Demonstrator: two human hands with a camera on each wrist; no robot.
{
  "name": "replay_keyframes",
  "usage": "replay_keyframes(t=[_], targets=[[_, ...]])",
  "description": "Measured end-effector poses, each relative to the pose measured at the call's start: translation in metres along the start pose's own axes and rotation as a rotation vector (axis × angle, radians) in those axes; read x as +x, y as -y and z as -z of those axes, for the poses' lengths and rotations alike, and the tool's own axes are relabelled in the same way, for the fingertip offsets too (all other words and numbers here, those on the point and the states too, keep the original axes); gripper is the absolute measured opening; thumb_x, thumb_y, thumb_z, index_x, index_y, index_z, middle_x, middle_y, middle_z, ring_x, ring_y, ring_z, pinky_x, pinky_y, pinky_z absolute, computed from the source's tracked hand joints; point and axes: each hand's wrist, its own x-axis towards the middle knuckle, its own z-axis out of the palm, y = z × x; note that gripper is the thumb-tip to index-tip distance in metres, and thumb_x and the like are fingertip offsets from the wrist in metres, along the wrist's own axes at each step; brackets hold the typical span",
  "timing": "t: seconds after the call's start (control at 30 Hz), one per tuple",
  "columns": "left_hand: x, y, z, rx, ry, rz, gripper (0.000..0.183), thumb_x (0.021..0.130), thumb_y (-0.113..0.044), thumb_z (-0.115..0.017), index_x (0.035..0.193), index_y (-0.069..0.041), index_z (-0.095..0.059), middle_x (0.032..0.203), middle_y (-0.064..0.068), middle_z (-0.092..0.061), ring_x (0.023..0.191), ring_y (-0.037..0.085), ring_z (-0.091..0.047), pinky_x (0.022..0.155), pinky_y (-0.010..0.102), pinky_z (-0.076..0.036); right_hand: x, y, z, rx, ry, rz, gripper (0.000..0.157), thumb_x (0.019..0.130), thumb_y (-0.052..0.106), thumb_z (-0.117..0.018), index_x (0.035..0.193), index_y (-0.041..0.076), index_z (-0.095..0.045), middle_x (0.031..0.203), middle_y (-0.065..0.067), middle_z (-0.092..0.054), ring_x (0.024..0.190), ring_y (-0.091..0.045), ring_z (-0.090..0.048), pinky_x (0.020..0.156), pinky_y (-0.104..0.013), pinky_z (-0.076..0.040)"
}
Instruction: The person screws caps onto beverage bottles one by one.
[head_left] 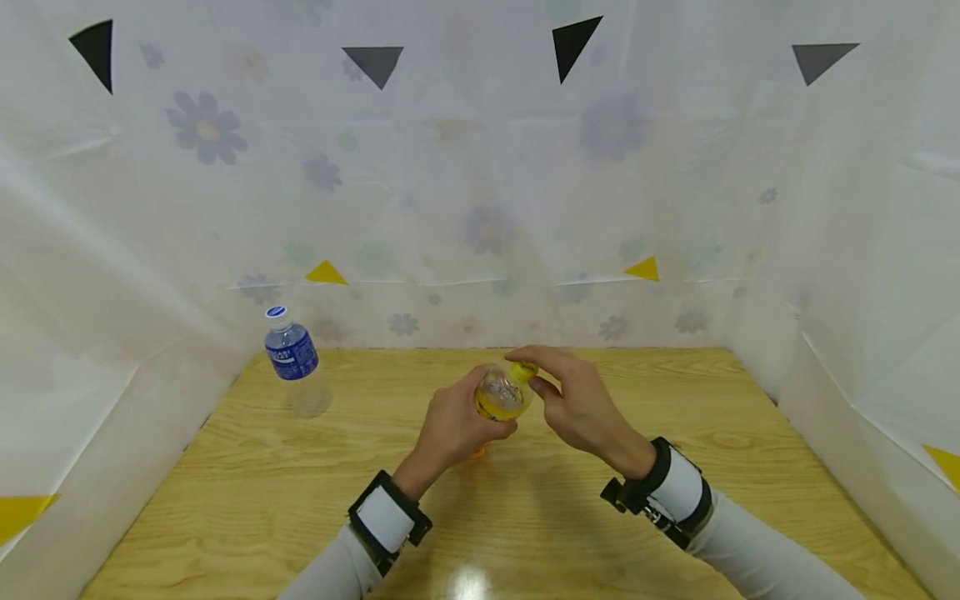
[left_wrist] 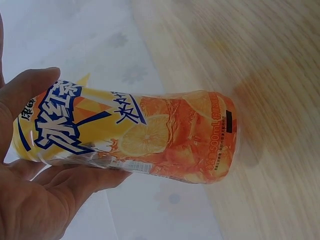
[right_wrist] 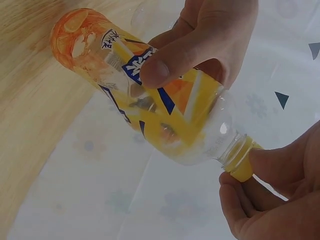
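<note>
My left hand (head_left: 454, 419) grips an iced tea bottle (left_wrist: 165, 135) with a yellow and orange label around its upper body. The bottle stands over the middle of the table, its neck leaning toward my right hand (head_left: 581, 402). Thumb and fingers of that hand pinch the yellow cap (right_wrist: 240, 159) at the bottle's mouth. The clear shoulder below the cap shows no liquid in the right wrist view. From the head view, the bottle's lower part is mostly hidden behind my left hand.
A clear bottle with a blue label (head_left: 292, 352) and white cap stands upright at the back left of the wooden table (head_left: 300, 508). White flowered sheeting (head_left: 480, 167) encloses the back and sides, with black, grey and yellow triangles on it.
</note>
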Motion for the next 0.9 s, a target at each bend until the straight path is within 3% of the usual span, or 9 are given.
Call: replay_keyframes(t=[0.4, 0.9], targets=[[0.0003, -0.0002, -0.0006, 0.015, 0.0, -0.018, 0.071, 0.077, -0.031, -0.088, 0.139, -0.018, -0.057, 0.11, 0.004, -0.072, 0.091, 0.02, -0.07, 0.071, 0.034, -0.057, -0.0013, -0.0007, -0.0017, -0.026, -0.034, 0.002, 0.038, 0.093, -0.003, -0.067, 0.13, 0.008, -0.068, 0.129, -0.011, -0.068, 0.122, -0.034, -0.062, 0.094, -0.053, -0.054], [-0.0018, 0.0015, -0.0009, 0.005, 0.003, -0.029, 0.069, 0.078, -0.031, -0.087, 0.138, -0.019, -0.057, 0.11, 0.006, -0.072, 0.092, 0.021, -0.07, 0.071, 0.035, -0.057, 0.0005, -0.0038, -0.0067, -0.016, -0.108, -0.029, 0.028, 0.09, 0.014, -0.077, 0.116, 0.005, -0.071, 0.105, -0.007, -0.07, 0.094, -0.021, -0.066, 0.081, -0.042, -0.056]])
